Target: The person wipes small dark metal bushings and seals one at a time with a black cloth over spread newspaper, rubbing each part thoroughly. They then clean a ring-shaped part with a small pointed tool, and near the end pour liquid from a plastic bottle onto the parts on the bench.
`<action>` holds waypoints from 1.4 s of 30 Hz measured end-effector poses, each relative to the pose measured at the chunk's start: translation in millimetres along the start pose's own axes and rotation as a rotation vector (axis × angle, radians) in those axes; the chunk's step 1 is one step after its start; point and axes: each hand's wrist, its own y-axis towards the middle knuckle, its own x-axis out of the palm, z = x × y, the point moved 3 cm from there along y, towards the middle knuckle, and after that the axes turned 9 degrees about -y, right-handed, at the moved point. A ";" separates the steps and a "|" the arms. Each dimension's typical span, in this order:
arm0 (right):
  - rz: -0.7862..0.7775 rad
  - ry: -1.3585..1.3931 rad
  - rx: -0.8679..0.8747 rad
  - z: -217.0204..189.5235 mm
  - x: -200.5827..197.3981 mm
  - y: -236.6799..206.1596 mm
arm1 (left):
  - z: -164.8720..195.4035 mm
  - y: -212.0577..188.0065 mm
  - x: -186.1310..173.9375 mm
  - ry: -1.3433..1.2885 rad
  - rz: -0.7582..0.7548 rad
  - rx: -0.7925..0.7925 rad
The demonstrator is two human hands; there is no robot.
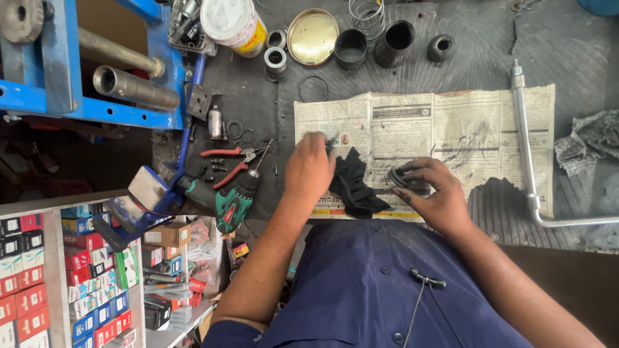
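Note:
My left hand (309,169) reaches onto a stained newspaper (477,129) spread over the workbench. Its fingertips are blurred against the paper's left page, and whether they grip anything is unclear. A black rag (356,185) lies crumpled just to the right of that hand, touching it. My right hand (433,193) rests near the paper's front edge, its fingers closed around a small round black rubber part (398,176).
A chrome tube wrench (525,148) lies along the paper's right side. Black sleeves (394,42), a spring (367,14), a brass lid (313,35) and a white can (233,24) stand at the back. Red pliers (229,161), a green drill (229,203), a blue press (58,64) and shelved boxes (39,283) sit left.

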 end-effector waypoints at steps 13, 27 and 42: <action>0.231 -0.446 -0.337 11.7 6.3 7.5 | 39.3 -43.1 19.3 -0.609 -0.230 -0.002; 0.239 -0.464 -0.348 26.3 10.4 9.6 | 24.9 -45.9 34.3 -0.506 -0.286 0.036; 0.110 -0.512 -0.416 25.1 14.6 9.8 | 24.0 -48.9 32.6 -0.538 -0.328 0.081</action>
